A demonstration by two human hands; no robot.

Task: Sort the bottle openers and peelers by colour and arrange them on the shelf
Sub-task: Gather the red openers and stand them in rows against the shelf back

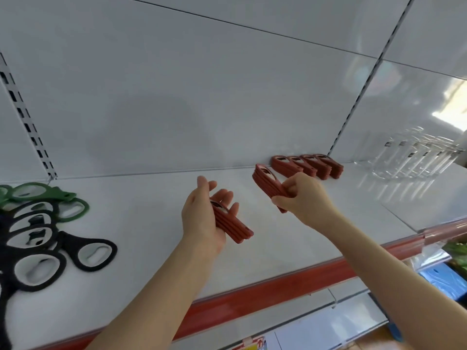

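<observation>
Both forearms reach up from below, and the red bottle openers are in play. The right grip (300, 195) has its fingers curled tight, pinching the near end of a stack of red openers (265, 183), which tilts away with its far end raised; whether that stack touches the shelf (151, 236) is hard to tell. Just beyond that grip, against the white back panel (177, 97), sits a row of red stacks (308, 165), side by side and leaning the same way. Off to the left of the right grip, the left grip (199, 213) is spread, thumb lifted clear, with a second red stack (232, 223) lying on edge across its nearly straight fingers, held above the shelf. Well out past the left grip lie loose black openers (38, 248) in a jumble, with green openers (50, 198) just behind them, touching. Far beyond the right grip, clear glass pieces (417, 157) stand lined up on the neighbouring shelf section. Below both grips runs the shelf's red edge strip (252, 294), and something blue (439, 276) shows under it at the right.
</observation>
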